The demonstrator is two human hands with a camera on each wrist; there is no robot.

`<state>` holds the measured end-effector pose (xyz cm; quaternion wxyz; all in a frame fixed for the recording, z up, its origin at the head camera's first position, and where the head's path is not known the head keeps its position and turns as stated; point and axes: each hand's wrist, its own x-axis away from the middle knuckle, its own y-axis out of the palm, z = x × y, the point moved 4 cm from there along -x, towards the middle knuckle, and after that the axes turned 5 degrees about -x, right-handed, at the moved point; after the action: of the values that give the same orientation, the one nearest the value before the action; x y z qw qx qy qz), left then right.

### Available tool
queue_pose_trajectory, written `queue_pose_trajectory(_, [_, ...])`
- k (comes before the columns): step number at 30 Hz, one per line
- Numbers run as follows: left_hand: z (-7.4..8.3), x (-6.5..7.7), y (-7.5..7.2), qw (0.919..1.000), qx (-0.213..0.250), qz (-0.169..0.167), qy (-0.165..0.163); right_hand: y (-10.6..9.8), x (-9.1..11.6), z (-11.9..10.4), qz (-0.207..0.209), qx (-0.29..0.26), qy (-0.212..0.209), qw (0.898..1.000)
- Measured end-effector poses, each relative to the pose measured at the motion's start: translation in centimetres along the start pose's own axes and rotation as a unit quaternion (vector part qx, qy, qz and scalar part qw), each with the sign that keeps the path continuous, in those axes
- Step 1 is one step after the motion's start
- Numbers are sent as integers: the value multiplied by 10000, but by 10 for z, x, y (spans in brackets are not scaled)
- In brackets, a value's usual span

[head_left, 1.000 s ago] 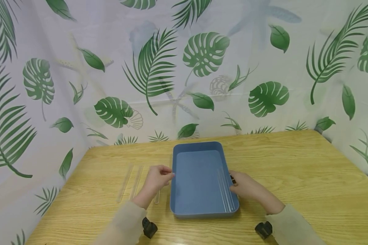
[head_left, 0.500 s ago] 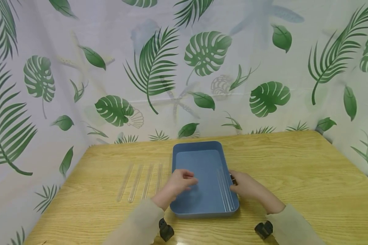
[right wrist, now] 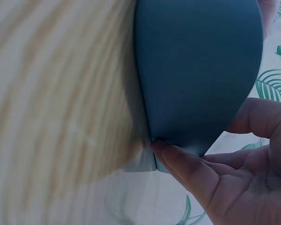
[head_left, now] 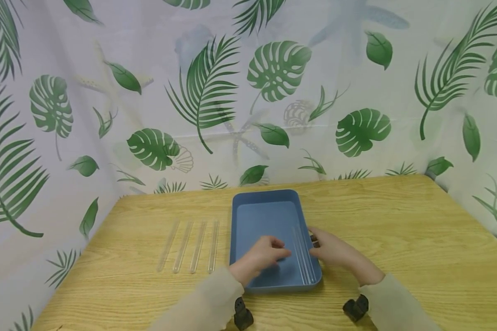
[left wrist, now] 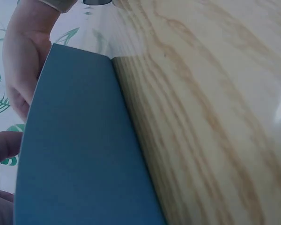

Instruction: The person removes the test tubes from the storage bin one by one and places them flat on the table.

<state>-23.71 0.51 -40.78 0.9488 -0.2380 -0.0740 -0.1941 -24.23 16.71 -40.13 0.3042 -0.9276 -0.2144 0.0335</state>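
A blue rectangular tray (head_left: 269,195) lies on the wooden table, and a few slender clear tubes (head_left: 302,257), like test tubes, lie lengthwise along its right side. Over the tray's middle is my left hand (head_left: 262,257), thumb and fingers loosely bent towards those tubes, with nothing seen in its grasp. The left wrist view catches part of its fingers (left wrist: 4,147) beyond the tray's wall. My right hand (head_left: 335,248) grips the tray's right wall; in the right wrist view its fingers (right wrist: 192,168) press low on the outer side while the thumb reaches the rim.
To the left of the tray, several more clear tubes (head_left: 194,248) lie side by side on the table (head_left: 377,220). A leaf-printed cloth (head_left: 215,92) hangs behind and along both sides. Each wrist carries a small black camera.
My left hand has moved right, from the tray's left rim across to its middle near the tubes inside, uncovering the tubes on the table. The right hand and tray have stayed put.
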Motion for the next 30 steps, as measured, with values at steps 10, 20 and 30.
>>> queue_pose_trajectory(10, [1, -7, 16, 9998, 88, 0, -158, -4, -1, 8, -187, -1225, 320, 9918])
queue_pose_trajectory(20, [2, -11, 25, 9990, 360, 14, -249, -5, -1, 9, -272, -1660, 394, 9850])
queue_pose_trajectory(30, [0, -13, 29, 9979, 552, 110, -309, -5, -1, 9, -308, -1667, 358, 9849])
